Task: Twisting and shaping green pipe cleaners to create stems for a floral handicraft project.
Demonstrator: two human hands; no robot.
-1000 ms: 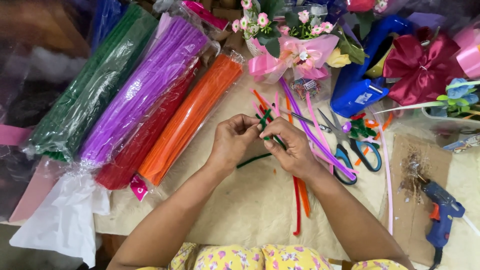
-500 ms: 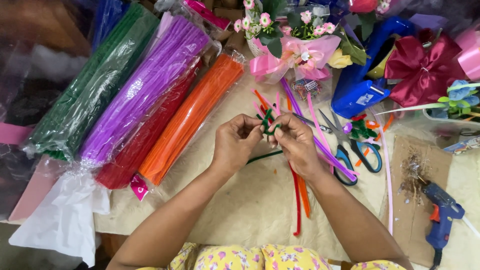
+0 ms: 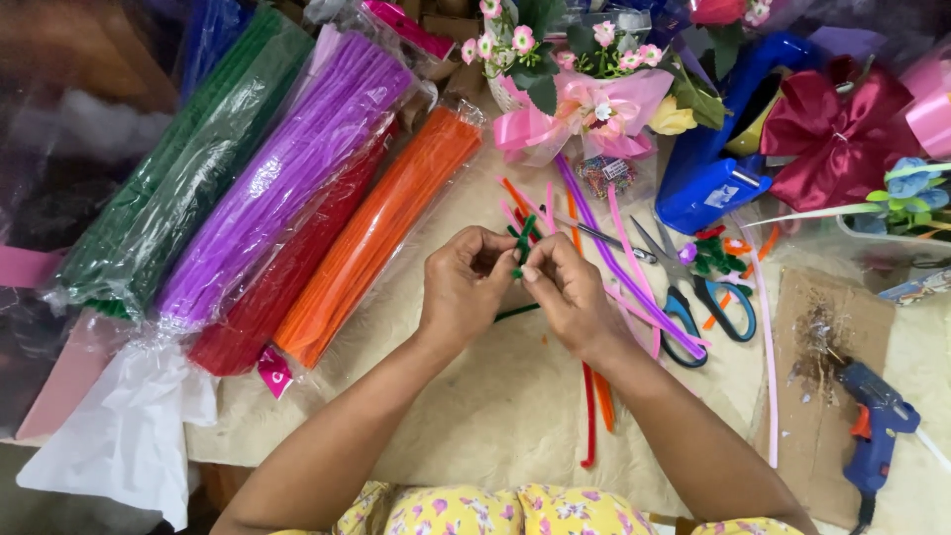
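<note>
Head view, looking down on a craft tabletop point(image 3: 475, 416). The left hand point(image 3: 464, 287) and right hand point(image 3: 567, 289) meet at centre, fingertips pinched on a short green stem point(image 3: 522, 243); both grips are clenched on it, the left from below and the right at its near end. The stem stands just above the hands, over a fan of loose pink, purple and orange stems point(image 3: 634, 267) lying flat on the tabletop.

Change from the two earlier frames: the hands have drawn slightly closer and the right thumb has rolled over the green piece, which reads as one more turn in a twisting or bending action; the piece looks more tightly bunched, though its exact shape is too small to tell. A further green length point(image 3: 517, 312) trails beneath the hands onto the tabletop.

Surroundings: bagged bundles of green point(image 3: 168, 188), purple point(image 3: 287, 168), red point(image 3: 260, 307) and orange point(image 3: 381, 223) stems lie diagonally at left. Blue-handled scissors point(image 3: 693, 292) rest just right of the right hand. A blue glue gun point(image 3: 877, 431) lies on cardboard point(image 3: 812, 396) at far right. A pink-ribboned flower basket point(image 3: 580, 89) and a maroon bow point(image 3: 832, 124) stand behind.
</note>
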